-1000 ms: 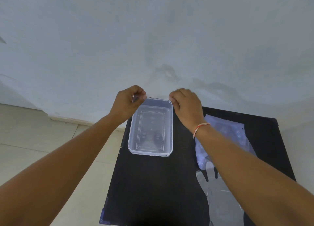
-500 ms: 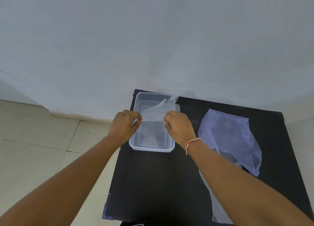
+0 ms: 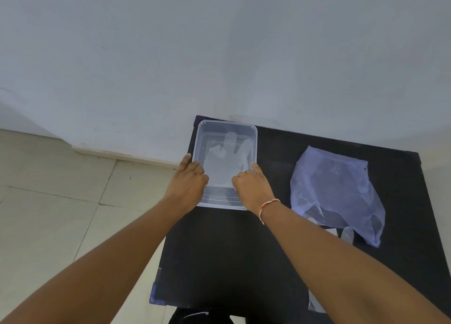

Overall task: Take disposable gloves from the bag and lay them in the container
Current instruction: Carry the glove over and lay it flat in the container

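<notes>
A clear rectangular plastic container (image 3: 255, 143) stands at the far left corner of the black table (image 3: 229, 250). A thin see-through disposable glove (image 3: 225, 161) lies inside it, its fingers pointing to the far end. My left hand (image 3: 188, 183) and my right hand (image 3: 251, 189) rest over the container's near end, each pinching a corner of the glove's cuff low inside the box. The pale blue plastic bag (image 3: 334, 189) lies crumpled to the right, its opening towards me.
Another clear glove (image 3: 347, 234) lies on the table by the bag's mouth, mostly hidden under my right forearm. A white wall rises just behind the table. Beige floor tiles (image 3: 61, 214) spread to the left.
Both hands came down and towards me, from the container's far rim to its near end. The glove, held stretched above the box before, now lies flat inside it.
</notes>
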